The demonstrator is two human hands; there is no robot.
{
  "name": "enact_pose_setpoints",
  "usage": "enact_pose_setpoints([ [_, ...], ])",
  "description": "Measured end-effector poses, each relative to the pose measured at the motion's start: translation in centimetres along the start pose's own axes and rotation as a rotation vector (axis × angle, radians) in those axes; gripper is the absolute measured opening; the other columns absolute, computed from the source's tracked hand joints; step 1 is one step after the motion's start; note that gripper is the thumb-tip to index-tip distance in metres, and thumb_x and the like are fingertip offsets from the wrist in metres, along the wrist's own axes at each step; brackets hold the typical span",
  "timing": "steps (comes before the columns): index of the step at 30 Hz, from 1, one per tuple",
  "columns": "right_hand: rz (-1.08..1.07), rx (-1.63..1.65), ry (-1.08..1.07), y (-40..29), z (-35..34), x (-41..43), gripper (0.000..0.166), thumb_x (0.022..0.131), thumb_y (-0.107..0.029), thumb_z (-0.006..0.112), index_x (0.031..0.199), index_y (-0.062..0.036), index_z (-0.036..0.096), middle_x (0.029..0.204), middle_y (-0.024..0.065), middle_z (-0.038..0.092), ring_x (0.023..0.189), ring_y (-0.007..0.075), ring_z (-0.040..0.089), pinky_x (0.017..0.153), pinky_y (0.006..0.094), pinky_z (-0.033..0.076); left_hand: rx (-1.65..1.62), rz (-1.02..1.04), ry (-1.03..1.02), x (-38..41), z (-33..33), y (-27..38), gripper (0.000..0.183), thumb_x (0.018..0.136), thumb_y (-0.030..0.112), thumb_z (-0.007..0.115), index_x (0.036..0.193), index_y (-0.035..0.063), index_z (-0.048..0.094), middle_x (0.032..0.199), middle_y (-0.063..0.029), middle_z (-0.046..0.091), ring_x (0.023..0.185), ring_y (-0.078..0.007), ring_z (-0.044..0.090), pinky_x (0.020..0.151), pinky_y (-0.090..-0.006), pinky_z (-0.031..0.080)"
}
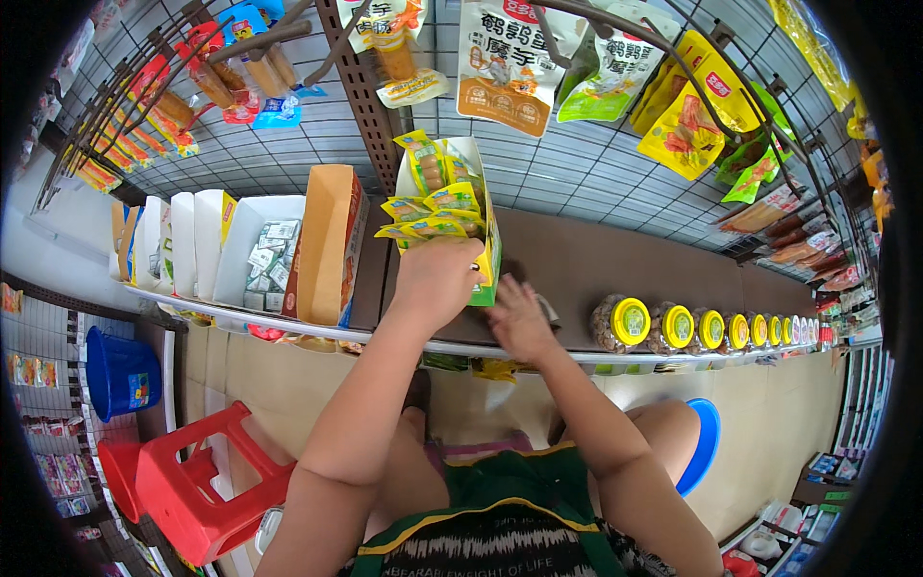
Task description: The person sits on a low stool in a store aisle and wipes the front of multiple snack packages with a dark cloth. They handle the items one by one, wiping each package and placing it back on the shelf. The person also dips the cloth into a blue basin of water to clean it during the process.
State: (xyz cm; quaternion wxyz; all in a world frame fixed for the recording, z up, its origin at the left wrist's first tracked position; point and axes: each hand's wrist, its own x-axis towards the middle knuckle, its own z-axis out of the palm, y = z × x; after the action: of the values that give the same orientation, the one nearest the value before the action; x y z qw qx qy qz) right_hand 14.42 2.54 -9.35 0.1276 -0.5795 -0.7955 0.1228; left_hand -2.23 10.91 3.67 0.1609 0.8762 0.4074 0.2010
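Observation:
My left hand (438, 278) grips the front end of an open carton (492, 238) of small yellow-green snack packets (433, 209), above the brown shelf (577, 252). The carton tilts, and its back end reaches up near the wire grid. Just right of the carton's green front, my right hand (519, 317) is low over the shelf, fingers spread and slightly blurred. Beside or under its fingers is a small dark and pale thing that I cannot make out, perhaps a cloth. Left of the carton stands an open brown cardboard box (328, 245), empty as far as I see.
White cartons (259, 252), one with small packets, line the shelf at left. Yellow-lidded jars (629, 321) run along its right edge. Bagged snacks (508, 68) hang from metal hooks above. A red plastic stool (209, 483), a blue bucket (122, 371) and a blue basin (703, 443) stand below.

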Motion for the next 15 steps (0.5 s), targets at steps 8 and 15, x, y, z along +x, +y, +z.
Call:
enact_pose_setpoints([
  [8,0.668,-0.069,0.368,9.4,1.1,7.6,0.041,0.083,-0.024,0.049,0.125,-0.0199,0.046,0.137,0.0137,0.032,0.128,0.0367,0.026,0.103,0.0565,0.017,0.006,0.105,0.014,-1.1,1.2,0.5,0.021,0.067,0.019,0.069,0.079,0.0071,0.056,0.077,-0.0081,0.059,0.078,-0.0283,0.058,0.066,-0.0385,0.044],
  [15,0.457,-0.148,0.255,7.6,1.8,6.9,0.046,0.082,-0.025,0.052,0.126,-0.0176,0.043,0.131,0.0137,0.037,0.127,0.0352,0.028,0.102,0.0566,0.019,0.097,0.112,0.008,-1.9,3.8,-0.5,0.016,0.067,0.015,0.067,0.076,0.0082,0.056,0.075,-0.0066,0.059,0.075,-0.0252,0.058,0.065,-0.0387,0.044],
])
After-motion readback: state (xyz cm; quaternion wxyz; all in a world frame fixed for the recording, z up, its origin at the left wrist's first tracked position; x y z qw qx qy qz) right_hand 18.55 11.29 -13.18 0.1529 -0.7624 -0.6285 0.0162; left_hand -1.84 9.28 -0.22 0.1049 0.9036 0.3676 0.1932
